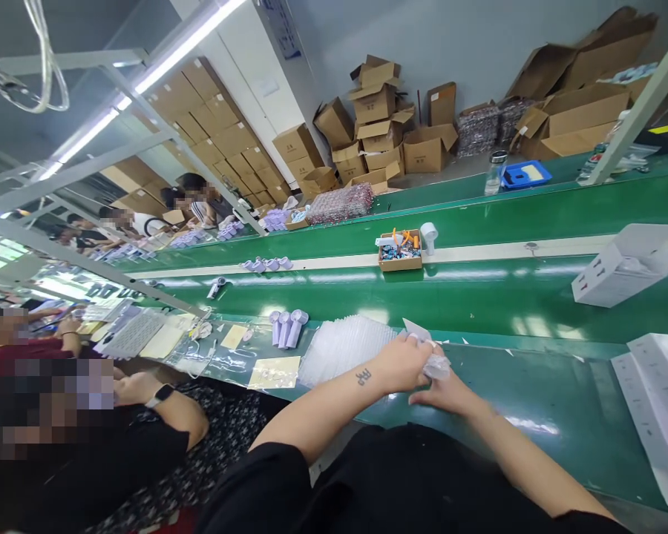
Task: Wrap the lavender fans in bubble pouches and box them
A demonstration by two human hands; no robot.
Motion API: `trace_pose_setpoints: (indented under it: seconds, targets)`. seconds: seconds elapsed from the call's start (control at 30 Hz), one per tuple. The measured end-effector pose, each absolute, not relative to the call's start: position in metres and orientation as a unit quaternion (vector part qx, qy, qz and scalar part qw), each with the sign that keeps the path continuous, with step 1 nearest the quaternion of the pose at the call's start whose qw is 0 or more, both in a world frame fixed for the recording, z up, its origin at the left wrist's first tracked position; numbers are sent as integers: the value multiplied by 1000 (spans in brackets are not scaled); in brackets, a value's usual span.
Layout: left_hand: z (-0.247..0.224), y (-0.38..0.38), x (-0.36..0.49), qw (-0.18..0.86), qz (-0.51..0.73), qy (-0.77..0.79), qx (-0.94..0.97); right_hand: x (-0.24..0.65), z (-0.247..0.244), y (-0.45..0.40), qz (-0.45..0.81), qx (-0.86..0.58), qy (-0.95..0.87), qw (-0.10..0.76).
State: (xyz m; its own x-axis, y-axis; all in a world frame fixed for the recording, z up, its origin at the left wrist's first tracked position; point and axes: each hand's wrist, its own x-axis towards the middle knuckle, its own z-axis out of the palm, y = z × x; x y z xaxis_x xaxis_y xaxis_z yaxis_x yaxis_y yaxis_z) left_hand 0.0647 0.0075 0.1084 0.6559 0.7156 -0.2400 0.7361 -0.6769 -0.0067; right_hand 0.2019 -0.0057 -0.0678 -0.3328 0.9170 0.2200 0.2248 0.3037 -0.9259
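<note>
My left hand [407, 363] and my right hand [452, 389] are close together over the front edge of the green bench. Between them is a crumpled piece of clear plastic wrapping [437, 366], gripped from both sides. Behind my left fingers a flat white piece [416, 329] sticks up; its lower part is hidden, so whether it is inside the plastic I cannot tell. Right beside my left forearm lies a fanned stack of translucent plastic bags [348, 345]. Several lilac handheld devices [288, 328] stand left of that stack.
A green conveyor belt [479, 293] runs beyond the bench. On its far side are a small carton of parts [401, 257] and a white device [428, 239]. White open boxes [617, 271] stand at right. A co-worker [89, 445] sits close on my left.
</note>
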Motion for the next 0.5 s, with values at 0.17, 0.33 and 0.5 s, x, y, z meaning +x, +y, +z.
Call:
trace_pose_setpoints:
  seconds: [0.17, 0.33, 0.5]
  targets:
    - [137, 4, 46, 65, -157, 396, 902, 180, -72, 3, 378, -417, -713, 418]
    - [159, 7, 34, 44, -142, 396, 906, 196, -73, 12, 369, -360, -771, 374]
    - [123, 20, 36, 8, -131, 328, 935, 208, -71, 27, 410, -352, -777, 322]
